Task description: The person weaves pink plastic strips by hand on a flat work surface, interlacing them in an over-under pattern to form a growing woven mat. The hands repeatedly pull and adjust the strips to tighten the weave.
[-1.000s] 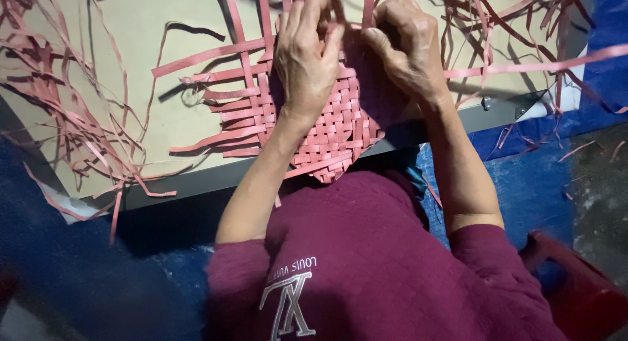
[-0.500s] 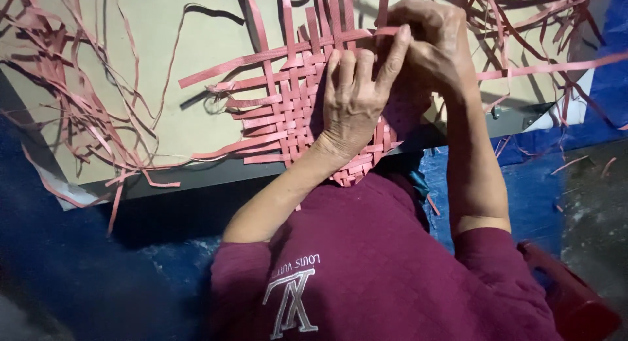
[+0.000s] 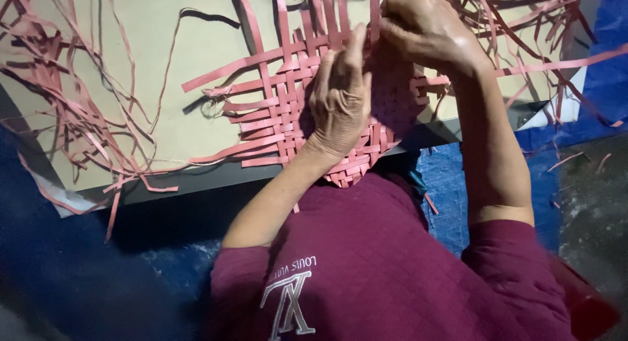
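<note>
A partly woven mat of flat pink strips lies on a tan board, its near edge hanging over the board's front. My left hand lies flat on the mat's middle and holds it down, fingers stretched toward the far edge. My right hand is at the mat's upper right, with fingers pinched on an upright pink strip that sticks out of the weave. The fingertips of both hands nearly meet there. Part of the weave is hidden under my hands.
Loose pink strips lie tangled at the board's left, and more strips lie at the top right. Unwoven ends stick out of the mat to the left. A blue sheet covers the floor around the board. My maroon sweater fills the foreground.
My left hand has slid right across the mat toward my right hand. My right hand has moved to the mat's far edge and pinched a strip. The view has shifted left.
</note>
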